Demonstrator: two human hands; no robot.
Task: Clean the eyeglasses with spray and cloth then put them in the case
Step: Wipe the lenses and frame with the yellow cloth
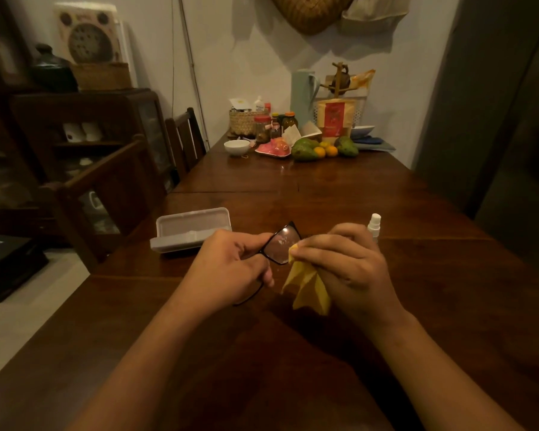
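Observation:
Black-framed eyeglasses [281, 244] are held above the wooden table [293, 353], with my left hand [227, 269] gripping the frame at its left side; one temple pokes out below that hand. My right hand [346, 265] pinches a yellow cloth [308, 284] against the right edge of the visible lens, the rest of the cloth hanging down. The lens shows wet specks. A grey eyeglass case [190, 230] lies open on the table, left of and behind the hands. A small white spray bottle [374, 227] stands upright just behind my right hand, partly hidden by it.
At the table's far end are a white bowl [236, 147], a pink plate [274, 149], green and orange fruit [321, 149], jars, a woven basket [245, 122] and a pale green jug [302, 94]. Wooden chairs [112, 194] and a dark cabinet stand left.

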